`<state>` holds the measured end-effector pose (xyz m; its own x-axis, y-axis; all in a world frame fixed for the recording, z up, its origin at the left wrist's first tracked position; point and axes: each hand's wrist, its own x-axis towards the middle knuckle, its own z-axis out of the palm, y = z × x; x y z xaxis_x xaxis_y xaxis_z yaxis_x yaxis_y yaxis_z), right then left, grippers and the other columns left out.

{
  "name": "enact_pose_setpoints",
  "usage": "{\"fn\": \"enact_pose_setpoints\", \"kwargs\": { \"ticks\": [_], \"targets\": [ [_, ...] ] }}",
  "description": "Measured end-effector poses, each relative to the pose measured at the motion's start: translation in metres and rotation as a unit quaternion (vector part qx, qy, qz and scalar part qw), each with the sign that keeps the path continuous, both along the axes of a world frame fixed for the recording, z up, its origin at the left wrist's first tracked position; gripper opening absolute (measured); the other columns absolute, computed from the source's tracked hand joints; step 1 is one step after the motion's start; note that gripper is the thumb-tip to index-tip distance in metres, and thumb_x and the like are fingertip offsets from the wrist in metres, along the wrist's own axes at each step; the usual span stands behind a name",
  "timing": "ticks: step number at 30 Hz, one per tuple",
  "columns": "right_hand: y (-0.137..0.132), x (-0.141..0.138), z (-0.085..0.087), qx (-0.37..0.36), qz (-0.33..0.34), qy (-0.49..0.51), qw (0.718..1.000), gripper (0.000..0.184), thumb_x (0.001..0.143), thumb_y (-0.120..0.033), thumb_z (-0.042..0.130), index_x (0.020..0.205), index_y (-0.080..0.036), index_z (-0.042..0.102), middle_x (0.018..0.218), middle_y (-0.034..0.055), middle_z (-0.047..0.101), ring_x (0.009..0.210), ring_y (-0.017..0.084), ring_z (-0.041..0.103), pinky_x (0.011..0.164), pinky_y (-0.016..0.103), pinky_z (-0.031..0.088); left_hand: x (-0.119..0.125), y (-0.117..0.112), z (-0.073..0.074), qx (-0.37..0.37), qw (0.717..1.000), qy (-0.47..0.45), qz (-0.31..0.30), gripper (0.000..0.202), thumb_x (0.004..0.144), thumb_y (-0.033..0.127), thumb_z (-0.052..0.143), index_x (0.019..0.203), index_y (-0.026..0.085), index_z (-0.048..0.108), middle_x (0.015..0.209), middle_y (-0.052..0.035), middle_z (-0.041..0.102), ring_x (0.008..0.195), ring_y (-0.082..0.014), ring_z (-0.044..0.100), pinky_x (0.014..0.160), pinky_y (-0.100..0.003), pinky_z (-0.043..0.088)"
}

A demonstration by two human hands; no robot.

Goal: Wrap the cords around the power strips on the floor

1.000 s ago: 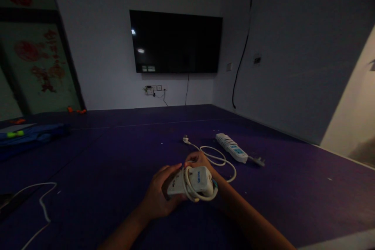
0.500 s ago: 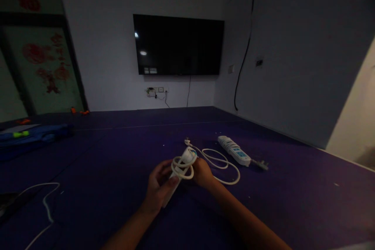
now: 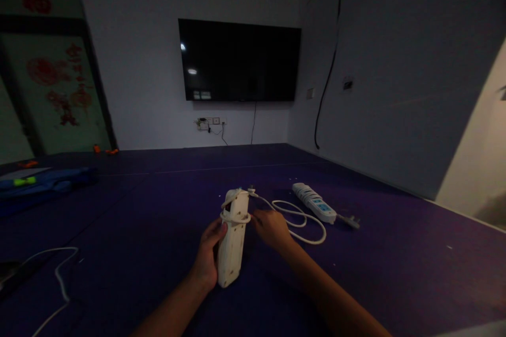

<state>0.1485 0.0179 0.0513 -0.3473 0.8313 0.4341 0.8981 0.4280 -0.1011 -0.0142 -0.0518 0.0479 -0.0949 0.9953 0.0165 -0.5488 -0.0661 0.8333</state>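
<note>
A white power strip is held up with its plain back facing me, a white cord wound around its upper end. My left hand is closed around its left side. Against the strip's right edge, my right hand is closed on the white cord, though its fingertips are partly hidden. From there the loose cord loops over the purple surface, and its plug lies just behind the strip. To the right rests a second power strip with blue sockets, its own cord wrapped around it.
The second strip's plug points right. A white cable trails along the left side of the purple surface. Blue cloth lies at the far left. A television hangs on the back wall.
My left hand has turned the power strip from a slant to nearly upright, so its back now faces me. The cord winding has turned with it, and my right hand shows more beside it.
</note>
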Motion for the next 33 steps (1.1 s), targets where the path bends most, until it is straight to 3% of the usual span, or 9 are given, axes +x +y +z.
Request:
{"fn": "enact_pose_setpoints", "kwargs": {
  "ticks": [7,13,21,33],
  "targets": [
    [-0.001,0.002,-0.010,0.022,0.042,0.060,0.997,0.060,0.089,-0.060,0.024,0.061,-0.017,0.056,0.060,0.0051,0.061,0.054,0.014,0.051,0.051,0.028,0.016,-0.001,0.001,0.002,-0.041,0.998,-0.017,-0.033,0.039,0.061,0.044,0.072,0.087,0.015,0.069,0.063,-0.0035,0.069,0.054,-0.0184,0.061,0.059,-0.031,0.046],
    [-0.005,-0.004,-0.012,-0.008,0.024,0.169,0.985,0.073,0.082,-0.073,0.009,0.046,-0.018,0.042,0.045,0.0004,0.041,0.045,0.010,0.036,0.049,0.027,0.014,0.000,0.002,0.002,-0.014,1.000,0.001,-0.016,0.037,0.060,0.043,0.073,0.085,0.016,0.070,0.074,-0.0042,0.071,0.067,-0.0204,0.065,0.063,-0.029,0.047],
    [-0.006,-0.005,-0.004,-0.091,0.035,0.255,0.962,0.066,0.076,-0.075,0.030,0.043,-0.019,0.034,0.042,-0.0034,0.031,0.042,0.008,0.031,0.046,0.025,0.014,-0.006,0.006,-0.001,0.010,1.000,0.028,0.008,0.051,0.056,0.043,0.077,0.100,0.018,0.066,0.081,-0.0036,0.072,0.073,-0.0199,0.065,0.068,-0.029,0.047],
    [-0.001,-0.007,-0.011,-0.107,0.039,0.317,0.942,0.063,0.072,-0.074,0.038,0.042,-0.019,0.029,0.042,-0.0042,0.026,0.041,0.007,0.025,0.043,0.025,0.011,-0.005,0.001,0.000,0.040,0.996,0.076,0.037,0.067,0.053,0.043,0.080,0.113,0.020,0.059,0.080,-0.0042,0.072,0.077,-0.0215,0.067,0.068,-0.027,0.049]
  ]
}}
